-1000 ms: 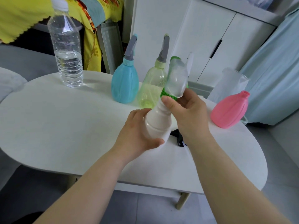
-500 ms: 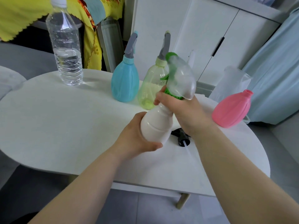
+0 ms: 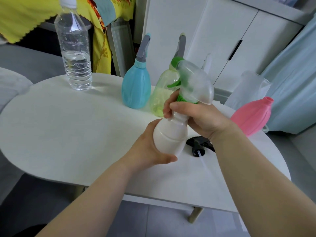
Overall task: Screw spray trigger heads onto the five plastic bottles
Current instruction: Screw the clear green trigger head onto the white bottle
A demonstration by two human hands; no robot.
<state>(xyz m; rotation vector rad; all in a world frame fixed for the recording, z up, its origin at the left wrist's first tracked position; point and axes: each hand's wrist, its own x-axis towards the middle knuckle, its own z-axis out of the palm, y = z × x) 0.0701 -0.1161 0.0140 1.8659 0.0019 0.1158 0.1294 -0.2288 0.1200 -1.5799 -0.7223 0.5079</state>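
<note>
My left hand [image 3: 150, 151] grips the body of a white bottle [image 3: 169, 134], held above the white table [image 3: 68, 130]. On its neck sits a clear spray head with green collar and trigger [image 3: 191, 84]. My right hand [image 3: 196, 117] wraps the neck just under that collar. Behind stand a blue bottle [image 3: 136, 88] and a pale green bottle [image 3: 160, 98], each with a grey trigger head fitted. A pink bottle [image 3: 251, 117] without a head leans at the right edge. A loose black trigger head [image 3: 198, 146] lies on the table below my right wrist.
A clear water bottle [image 3: 75, 53] with a white cap stands at the back left. A translucent jug [image 3: 248, 89] sits behind the pink bottle. White cabinets and a yellow cloth are beyond the table. The table's right edge is close to the pink bottle.
The spray head has turned on the white bottle, its back swinging round to the right. My right hand slid lower onto the neck. The view shifted slightly.
</note>
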